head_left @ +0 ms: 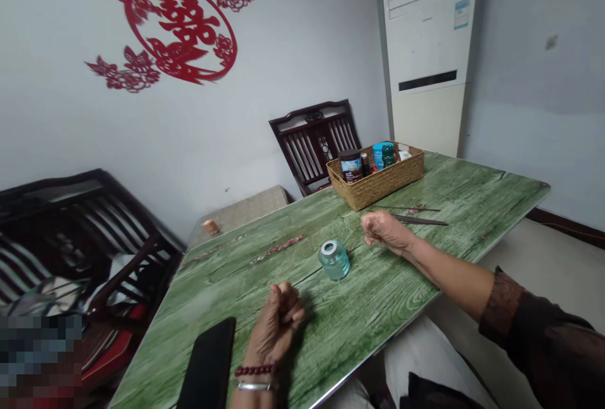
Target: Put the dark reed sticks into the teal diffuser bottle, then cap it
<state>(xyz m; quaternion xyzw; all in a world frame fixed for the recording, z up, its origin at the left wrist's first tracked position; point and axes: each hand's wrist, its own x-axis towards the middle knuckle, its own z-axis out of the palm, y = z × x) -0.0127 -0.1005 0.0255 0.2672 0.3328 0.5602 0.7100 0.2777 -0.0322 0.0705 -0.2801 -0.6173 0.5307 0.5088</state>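
Observation:
A small teal glass bottle (334, 265) with a silver collar and a hole in its top stands upright on the green wood-grain table (378, 308). To its lower left is my left hand (278, 317), its fingers curled in and nothing showing in them. On the bottle's right, my right hand (382, 230) is closed in a fist, apart from the glass, and no object shows in it. Just behind this fist lie thin dark sticks (420, 220) on the tabletop. Neither hand touches the bottle.
A woven basket (382, 187) at the back holds a dark jar (350, 166), a blue package and other small containers. A black phone (208, 365) lies near my left wrist. Dark wooden chairs (316, 144) stand beyond the table and at the left.

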